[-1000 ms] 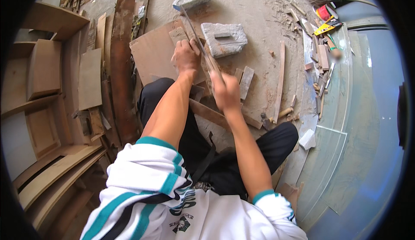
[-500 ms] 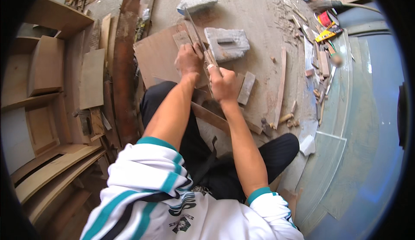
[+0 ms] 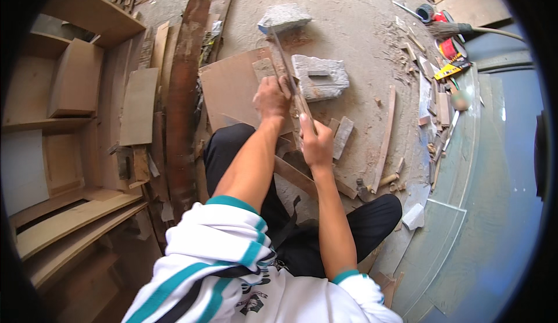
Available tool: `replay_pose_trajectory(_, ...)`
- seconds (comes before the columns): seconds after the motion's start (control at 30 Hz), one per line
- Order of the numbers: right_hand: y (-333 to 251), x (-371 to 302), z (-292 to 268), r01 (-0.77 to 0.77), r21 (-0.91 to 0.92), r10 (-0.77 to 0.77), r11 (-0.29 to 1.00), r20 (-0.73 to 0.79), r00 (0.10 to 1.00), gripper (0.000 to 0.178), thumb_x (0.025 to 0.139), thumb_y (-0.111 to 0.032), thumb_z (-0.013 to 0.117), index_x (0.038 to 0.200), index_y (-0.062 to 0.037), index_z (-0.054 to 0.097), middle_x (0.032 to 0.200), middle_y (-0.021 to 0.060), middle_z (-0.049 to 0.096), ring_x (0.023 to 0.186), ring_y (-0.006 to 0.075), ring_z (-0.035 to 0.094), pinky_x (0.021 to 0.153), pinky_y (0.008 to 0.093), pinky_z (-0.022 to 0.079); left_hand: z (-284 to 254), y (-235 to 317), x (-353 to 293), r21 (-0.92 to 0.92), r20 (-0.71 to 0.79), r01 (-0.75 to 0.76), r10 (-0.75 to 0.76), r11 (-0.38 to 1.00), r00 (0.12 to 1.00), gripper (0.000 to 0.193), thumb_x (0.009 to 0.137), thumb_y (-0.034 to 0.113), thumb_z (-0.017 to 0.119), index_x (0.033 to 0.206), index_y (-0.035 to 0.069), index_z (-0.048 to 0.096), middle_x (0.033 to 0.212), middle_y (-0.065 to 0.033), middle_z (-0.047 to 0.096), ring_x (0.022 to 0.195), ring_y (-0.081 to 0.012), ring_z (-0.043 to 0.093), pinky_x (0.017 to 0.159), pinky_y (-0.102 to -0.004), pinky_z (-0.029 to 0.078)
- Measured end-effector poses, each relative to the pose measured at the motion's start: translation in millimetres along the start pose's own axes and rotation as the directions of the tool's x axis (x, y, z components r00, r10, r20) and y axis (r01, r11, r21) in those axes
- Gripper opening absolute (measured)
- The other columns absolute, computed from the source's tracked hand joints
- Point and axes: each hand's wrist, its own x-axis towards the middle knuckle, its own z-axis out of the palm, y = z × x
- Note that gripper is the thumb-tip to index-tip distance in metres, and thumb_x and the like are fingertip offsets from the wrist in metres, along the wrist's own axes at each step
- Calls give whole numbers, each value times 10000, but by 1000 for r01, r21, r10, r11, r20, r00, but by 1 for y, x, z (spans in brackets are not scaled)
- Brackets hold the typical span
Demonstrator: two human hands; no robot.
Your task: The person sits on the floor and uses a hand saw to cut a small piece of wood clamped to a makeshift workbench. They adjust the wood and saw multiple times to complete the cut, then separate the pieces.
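My right hand (image 3: 318, 143) is closed around the handle end of a long narrow blade (image 3: 283, 55), which looks like a hand saw; its teeth cannot be made out. The blade points away from me, and its far end reaches close to a rough grey block. My left hand (image 3: 273, 97) presses down beside the blade, fingers curled over a small wooden board (image 3: 264, 67). Beneath lies a larger flat brown board (image 3: 228, 87). A wooden strip runs along the blade near my right hand. How the blade meets the wood is partly hidden by my fingers.
A pale block with a slot (image 3: 328, 90) sits right of the blade; another grey block (image 3: 285, 16) lies beyond. Wooden furniture frames (image 3: 75, 84) and a long reddish plank (image 3: 186, 90) stand left. At right are wood scraps, a yellow-handled tool (image 3: 452, 70) and glass sheets (image 3: 447, 218).
My right hand has drawn back toward me relative to my left, which keeps its place on the wood. The whole view has shifted slightly, so the surroundings appear lower and further right.
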Motion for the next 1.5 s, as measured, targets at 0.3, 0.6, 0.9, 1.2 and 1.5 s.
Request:
replay_pose_trajectory(0.3, 15, -145, -45, 165, -196, -176, 967, -39, 984, 314, 993, -239, 573, 976, 45, 707, 656, 209, 589, 614, 259, 652, 604, 384, 491, -1, 2, 2, 10, 11, -29, 29, 1000, 1000, 305, 986, 344, 546, 860, 75, 616, 910, -143, 633, 848, -377, 650, 719, -491, 517)
replay_pose_trajectory(0.6, 21, -117, -42, 183, -145, -187, 972, -8, 982, 278, 977, -236, 594, 919, 17, 693, 681, 228, 613, 614, 366, 641, 594, 411, 483, 2, -4, 5, 43, -29, -25, 27, 999, 999, 299, 985, 333, 553, 843, 78, 614, 904, -135, 636, 826, -375, 644, 698, -486, 514)
replay_pose_trajectory(0.9, 14, -4, -3, 138, -46, -140, 989, -46, 989, 420, 990, -297, 574, 710, 15, 547, 574, 187, 467, 529, 298, 520, 533, 396, 397, 7, 1, 4, 27, 34, -32, 31, 999, 999, 334, 999, 347, 540, 843, 60, 613, 921, -162, 634, 855, -402, 631, 739, -506, 504)
replay_pose_trajectory(1.2, 36, -181, -79, 253, -117, -260, 960, -48, 964, 192, 918, -100, 628, 927, 77, 701, 637, 180, 610, 507, 295, 636, 495, 356, 475, 0, -5, 5, 69, 60, -24, 20, 997, 998, 372, 1001, 372, 527, 875, 37, 631, 974, -172, 642, 894, -412, 636, 782, -502, 500)
replay_pose_trajectory(1.5, 38, -63, -2, 362, -188, -394, 913, -175, 902, 312, 966, -236, 609, 798, 21, 662, 627, 230, 566, 531, 369, 576, 521, 428, 429, 4, -17, 4, 110, 96, 4, -15, 994, 995, 390, 1007, 391, 507, 885, 40, 627, 990, -170, 653, 905, -422, 638, 791, -513, 500)
